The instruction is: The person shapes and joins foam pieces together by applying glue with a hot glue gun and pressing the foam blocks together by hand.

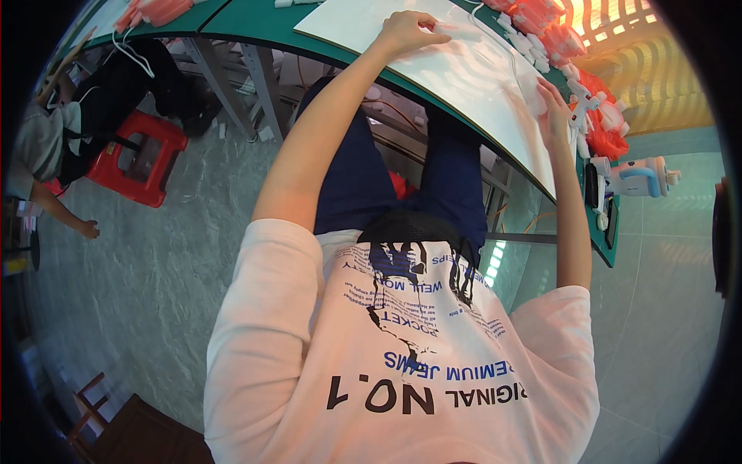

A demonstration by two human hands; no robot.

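Note:
A glossy white board (487,85) lies on the green table in front of me. Over its far left part, my left hand (410,32) is closed, thumb and forefinger curled together beside a thin, pale, see-through piece (462,32). Glare blurs what sits between those fingertips. Toward the board's right end, my right hand (554,112) has its fingers stretched out and slightly parted. They rest beside another pale, translucent piece (532,94), whose kind I cannot make out.
Red-and-white bundles (560,42) and small white pieces line the table's far edge. A pale bottle with a blue handle (645,177) stands beyond the right end. At left, a person sits near a red plastic stool (147,166). A brown chair (139,433) is at lower left.

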